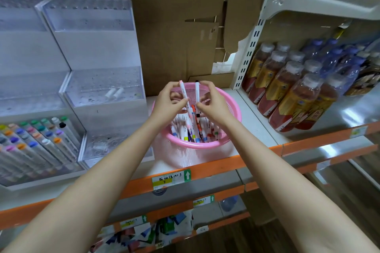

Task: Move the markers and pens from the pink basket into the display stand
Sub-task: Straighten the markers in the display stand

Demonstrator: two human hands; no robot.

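Here, in the head view, both hands are above the pink basket [233, 113], which sits on the white shelf [257, 123] just beside the clear display stand [102, 88]; the left hand [167, 100] pinches a pink-capped pen [183, 92] upright between thumb and fingers; the right hand [211, 101] pinches a black-capped pen [197, 93] the same way; many more pens [191, 129] stand in the basket below; the step in hand looks like the lift-out, early in the task; next, each pen probably needs carrying left and lowering straight into a free hole.
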